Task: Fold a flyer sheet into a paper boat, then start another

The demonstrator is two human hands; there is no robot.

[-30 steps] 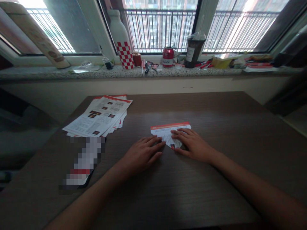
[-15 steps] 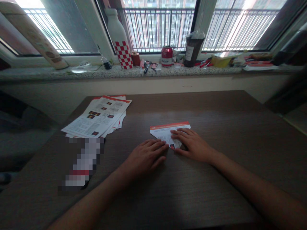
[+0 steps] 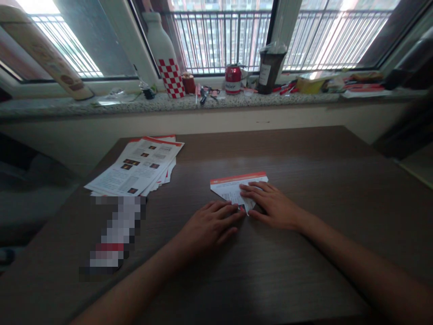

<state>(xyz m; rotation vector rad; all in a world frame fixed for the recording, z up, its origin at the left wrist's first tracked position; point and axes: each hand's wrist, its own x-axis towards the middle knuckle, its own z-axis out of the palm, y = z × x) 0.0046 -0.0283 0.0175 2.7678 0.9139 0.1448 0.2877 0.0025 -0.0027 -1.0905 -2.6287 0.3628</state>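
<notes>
A folded sheet of printed paper (image 3: 230, 188) lies on the brown table, its red-edged side facing the window and its folded sides narrowing to a tip towards me. My left hand (image 3: 214, 223) rests at the paper's near left edge, fingertips by the tip, with its fingers stretched out. Across the right part of the paper lies my right hand (image 3: 270, 205), fingers spread flat on it and thumb beside the tip. Both hands cover parts of the folded edges.
A stack of printed sheets (image 3: 138, 164) lies at the table's far left, with a pixelated object (image 3: 117, 234) just nearer. On the window sill stand a checkered bottle (image 3: 171, 74), a red can (image 3: 233, 80), a dark cup (image 3: 269, 70) and a yellow container (image 3: 309, 85).
My left hand has slid slightly right and towards me along the paper's near edge. My right hand has stayed almost in place on the paper. The view has shifted a little.
</notes>
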